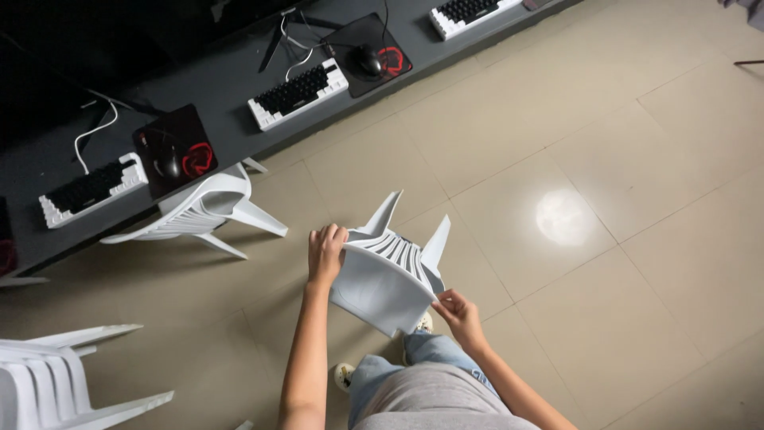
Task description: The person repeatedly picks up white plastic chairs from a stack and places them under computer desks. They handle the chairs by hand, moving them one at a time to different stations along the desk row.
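1. Overhead, a floor (621, 159) of large beige tiles fills most of the view, glossy enough to throw back a round spot of light to the right of the person.
2. Along the upper left runs a dark grey desk (231, 127), carrying white-cased keyboards with black keys (298, 91) and black mouse pads with red markings (177, 147), each with a dark mouse and trailing white cable.
3. A white plastic chair (199, 209) stands tucked against the desk edge, its slatted back and splayed legs visible; another white plastic chair (48, 382) sits at the lower left corner.
4. At the centre, directly in front of the person's grey top and blue jeans, a third white plastic chair (390, 271) is held tipped off the floor, its smooth moulded seat facing the camera and its pointed legs aimed away.
5. The left hand (326, 253) grips the chair's upper left edge, fingers curled over the rim and pressed together.
6. The right hand (458, 312) pinches the chair's lower right corner between thumb and bent fingers.
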